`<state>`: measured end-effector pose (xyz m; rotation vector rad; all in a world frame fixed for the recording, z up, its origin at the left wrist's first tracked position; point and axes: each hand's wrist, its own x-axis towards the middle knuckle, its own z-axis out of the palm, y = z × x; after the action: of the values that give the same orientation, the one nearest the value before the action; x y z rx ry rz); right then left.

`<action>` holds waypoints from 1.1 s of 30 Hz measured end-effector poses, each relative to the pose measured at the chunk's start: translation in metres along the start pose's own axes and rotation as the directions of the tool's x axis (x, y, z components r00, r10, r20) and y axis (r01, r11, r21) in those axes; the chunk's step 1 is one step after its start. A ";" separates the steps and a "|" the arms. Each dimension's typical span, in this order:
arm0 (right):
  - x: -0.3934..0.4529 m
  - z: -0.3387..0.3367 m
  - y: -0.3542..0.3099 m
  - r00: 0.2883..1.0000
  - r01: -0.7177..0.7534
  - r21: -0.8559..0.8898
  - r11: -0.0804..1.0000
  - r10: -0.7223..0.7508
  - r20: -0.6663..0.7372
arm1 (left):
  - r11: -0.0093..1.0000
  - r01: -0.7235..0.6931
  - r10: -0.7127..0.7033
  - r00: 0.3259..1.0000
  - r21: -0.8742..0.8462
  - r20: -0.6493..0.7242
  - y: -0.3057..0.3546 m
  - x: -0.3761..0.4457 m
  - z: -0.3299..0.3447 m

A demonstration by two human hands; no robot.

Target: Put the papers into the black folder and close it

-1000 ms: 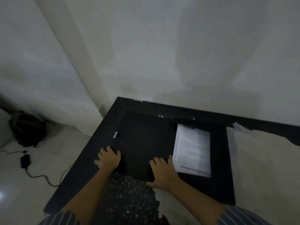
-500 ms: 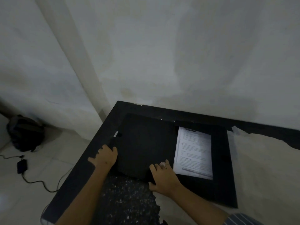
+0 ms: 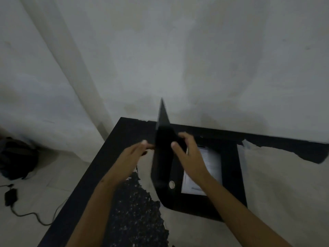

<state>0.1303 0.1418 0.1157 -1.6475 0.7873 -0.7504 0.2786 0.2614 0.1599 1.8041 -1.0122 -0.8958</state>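
Papers (image 3: pixel 210 168) lie flat inside the black folder (image 3: pixel 229 175), a printed white stack resting on the folder's right-hand half, which sits on the desk (image 3: pixel 114 145). The folder's left cover (image 3: pixel 162 138) stands nearly upright on edge, its top corner pointing up against the pale wall (image 3: pixel 195 59), with a small round finger hole (image 3: pixel 171 184) showing low on the spine.

Both hands are on that raised cover. The right hand (image 3: pixel 187 152) curls around its right face, thumb on the near side and fingers wrapped toward the far side, partly closed on the cover. The left hand (image 3: pixel 135 154) reaches to the cover's left face with fingers stretched and loosely spread; the blur makes it hard to say whether it grips the edge or only presses against it, so its hold seems light at most. Both forearms are bare.

The desk's dark surface is worn: a speckled patch (image 3: pixel 135 211) lies near the front edge and a large pale area (image 3: pixel 284 184) spreads to the right of the folder.

On the tiled floor (image 3: pixel 58 175) to the left, well apart from the desk, sit a dark bag (image 3: pixel 17 157) against the wall and a small black adapter (image 3: pixel 10 195) with its cable (image 3: pixel 33 213) trailing toward the desk.
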 end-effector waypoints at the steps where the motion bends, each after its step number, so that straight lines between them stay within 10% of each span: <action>1: 0.008 -0.008 -0.011 0.998 -0.051 0.115 0.992 0.053 -0.014 | 1.000 -0.007 0.006 0.997 0.013 0.078 0.002 0.003 0.013; 8: 0.043 -0.090 -0.016 0.952 -0.236 0.258 0.937 0.276 -0.133 | 0.993 -0.038 -0.001 0.944 0.113 0.331 -0.032 0.043 0.121; 16: 0.017 -0.135 0.064 0.886 -0.364 -0.150 0.919 0.292 -0.361 | 0.794 -0.088 -0.098 0.958 0.602 0.270 -0.082 0.056 0.185; 25: -0.033 -0.126 0.160 0.860 -0.503 -0.653 0.566 0.399 -0.318 | 0.493 -0.063 0.005 0.998 0.868 0.069 -0.116 0.060 0.223; 33: -0.034 -0.129 0.157 0.867 -0.488 -0.711 0.507 0.380 -0.324 | 0.509 -0.092 -0.020 0.993 0.856 0.119 -0.118 0.066 0.231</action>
<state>-0.0111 0.0710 -0.0157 -2.0167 1.7354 -0.1034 0.1384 0.1625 -0.0452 2.5476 -1.7882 -0.4468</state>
